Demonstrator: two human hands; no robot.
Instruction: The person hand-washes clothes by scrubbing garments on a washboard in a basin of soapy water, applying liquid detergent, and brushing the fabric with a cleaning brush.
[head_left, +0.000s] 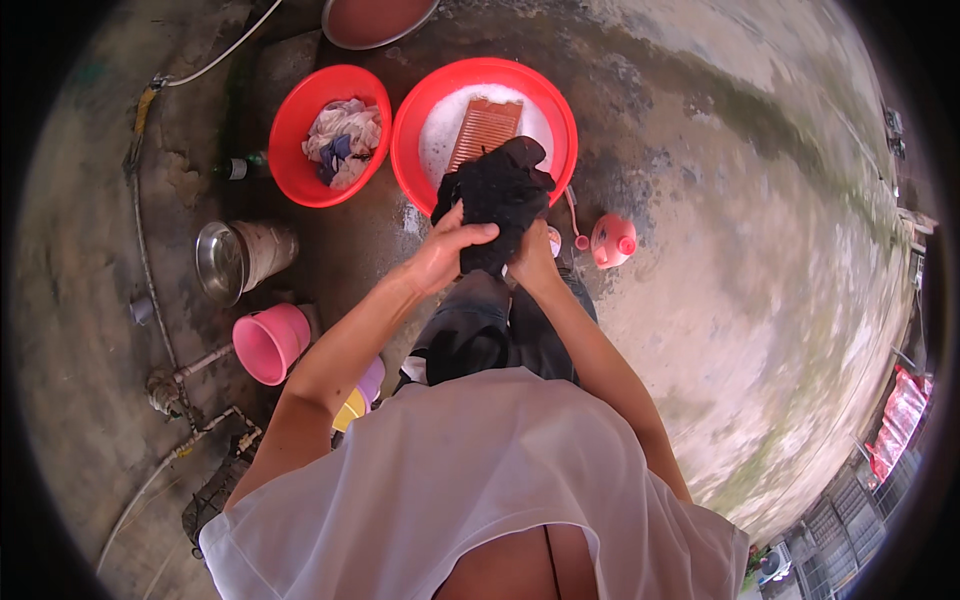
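Bunched black cloth (499, 199) is gripped in both of my hands above the near rim of a round red basin (562, 124). My left hand (448, 251) holds its left side, thumb lying across the front. On the other side, my right hand (536, 255) grips the lower right part, its fingers mostly hidden by the cloth. White suds (439, 131) fill the basin. A brown ridged washboard (487, 127) leans in the suds, and the cloth covers its lower end.
Left of the basin stands a smaller red basin (289, 142) holding crumpled clothes (349, 135). A pink detergent bottle (611, 244) sits on the wet concrete at right. Farther left are a metal bowl (217, 262), a pink bucket (270, 345) and wall pipes (206, 364).
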